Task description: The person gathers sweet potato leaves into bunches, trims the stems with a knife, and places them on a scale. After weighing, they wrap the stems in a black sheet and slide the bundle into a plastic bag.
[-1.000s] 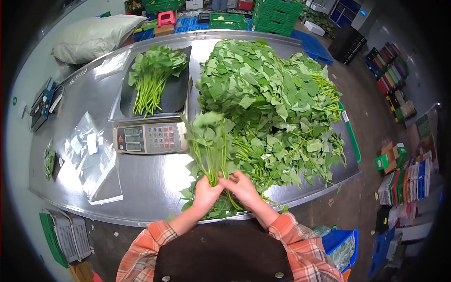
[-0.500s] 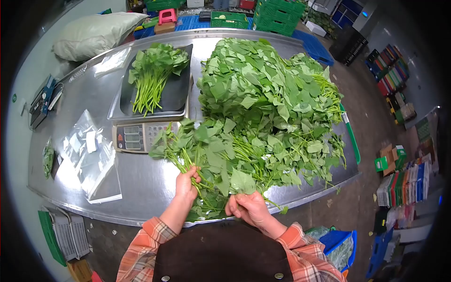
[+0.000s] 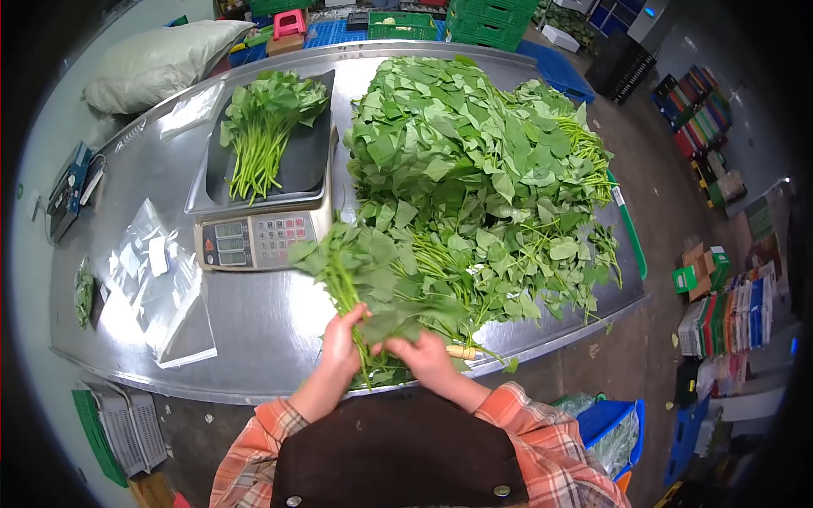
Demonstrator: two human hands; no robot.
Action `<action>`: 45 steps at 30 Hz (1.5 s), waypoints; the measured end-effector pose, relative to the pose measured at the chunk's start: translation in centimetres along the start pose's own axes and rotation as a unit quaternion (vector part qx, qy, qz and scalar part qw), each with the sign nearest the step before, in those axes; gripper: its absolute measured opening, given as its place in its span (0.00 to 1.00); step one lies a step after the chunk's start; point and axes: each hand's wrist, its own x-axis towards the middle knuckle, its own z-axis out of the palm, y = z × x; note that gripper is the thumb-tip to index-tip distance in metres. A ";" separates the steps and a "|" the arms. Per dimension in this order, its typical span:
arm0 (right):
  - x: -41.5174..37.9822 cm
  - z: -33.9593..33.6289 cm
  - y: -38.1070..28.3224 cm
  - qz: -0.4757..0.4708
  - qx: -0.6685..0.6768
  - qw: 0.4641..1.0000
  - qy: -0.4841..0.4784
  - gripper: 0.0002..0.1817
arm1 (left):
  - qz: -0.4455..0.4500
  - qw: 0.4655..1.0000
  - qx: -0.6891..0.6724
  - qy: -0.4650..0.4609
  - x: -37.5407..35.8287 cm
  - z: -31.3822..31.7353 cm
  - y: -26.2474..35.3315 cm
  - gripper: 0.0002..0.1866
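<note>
My left hand (image 3: 340,340) is wrapped round the stems of a small bunch of leafy greens (image 3: 340,269), with the leaves pointing away from me. Close beside it, my right hand (image 3: 430,362) is closed on a leafy stem (image 3: 415,315), blurred by motion, its fingertips near the bunch's lower stems. Beyond both hands rises a big heap of leafy greens (image 3: 449,135). A yellowish handle (image 3: 461,351) shows at the table edge by my right hand; what it belongs to is hidden. Another bunch of greens (image 3: 262,127) lies on the black tray (image 3: 298,169) of a digital scale (image 3: 262,240).
Clear plastic bags (image 3: 174,296) lie on the metal table (image 3: 254,339), left of the scale. A bulging white sack (image 3: 161,63) sits at the far left. Green crates (image 3: 487,24) stand behind the table, and a blue crate (image 3: 614,436) is on the floor at right.
My right hand has moved left to my left hand, bringing a leafy stem against the bunch. The yellowish handle has come into sight. The whole view has shifted slightly.
</note>
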 end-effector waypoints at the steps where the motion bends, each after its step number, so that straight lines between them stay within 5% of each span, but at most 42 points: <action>1: -0.5 -0.5 -0.2 -0.022 -0.051 0.997 -0.049 0.09 | 0.008 1.000 0.015 0.009 1.1 -1.4 -0.1 0.06; 3: -1.9 -1.4 -2.6 -0.068 -0.150 0.976 -0.141 0.08 | 0.070 0.997 0.003 -0.019 1.7 -2.3 -0.1 0.06; 5: -2.9 -4.6 -5.3 0.054 -0.086 0.995 -0.002 0.09 | 0.185 0.982 0.018 0.028 1.5 -2.2 0.2 0.07; 7: -1.2 -6.5 -9.6 0.267 -0.297 0.905 0.149 0.12 | 0.285 0.956 0.040 0.049 1.0 -1.9 1.3 0.09; 10: -1.5 -9.7 -5.9 0.191 -0.242 0.940 0.148 0.18 | 0.048 0.977 -0.182 -0.099 0.4 -1.9 3.5 0.12; 12: -1.1 -11.2 -3.4 0.135 -0.207 0.959 0.140 0.21 | -0.026 0.964 -0.189 -0.184 0.8 -2.3 3.2 0.14; 14: -1.5 -8.9 -0.2 0.122 -0.594 0.795 0.009 0.19 | -0.060 0.957 -0.169 -0.229 0.5 -2.0 2.9 0.14; 17: -1.3 -8.1 2.9 0.144 -0.605 0.783 0.013 0.16 | -0.060 0.964 -0.169 -0.197 0.1 -1.7 2.6 0.15; 20: -1.0 -9.6 1.8 0.177 -0.358 0.913 0.078 0.14 | -0.034 0.968 -0.182 -0.171 0.0 -2.3 2.9 0.17; 21: -0.6 -10.1 -0.4 0.239 -0.172 0.953 0.075 0.12 | -0.016 0.967 -0.191 -0.165 0.1 -2.7 2.9 0.16; 22: -0.7 -10.2 -3.7 0.253 0.040 0.965 0.063 0.11 | 0.001 0.966 -0.201 -0.160 0.3 -3.0 2.9 0.16; 24: -1.0 -10.7 -5.1 0.178 0.216 0.960 0.029 0.13 | 0.009 0.966 -0.215 -0.141 0.3 -2.7 3.0 0.15; 26: -0.8 -9.2 -4.5 0.182 0.035 0.982 0.048 0.14 | 0.010 0.979 -0.188 -0.077 -0.3 -1.3 2.8 0.15; 31: -0.9 -4.6 -1.3 0.143 -0.021 0.989 -0.008 0.14 | 0.102 0.993 0.027 -0.046 -0.7 1.4 0.8 0.19; 36: -0.8 -2.9 -0.2 0.144 -0.079 0.985 -0.053 0.13 | 0.083 0.995 0.018 -0.050 0.0 1.4 0.6 0.15; 40: 1.3 -3.0 0.7 0.180 0.032 0.981 -0.062 0.17 | 0.055 0.995 0.045 -0.064 -0.4 1.2 0.5 0.12; 45: 3.6 -1.5 1.4 0.155 0.312 0.936 0.045 0.09 | 0.095 0.986 0.105 -0.088 -1.8 1.8 -0.2 0.09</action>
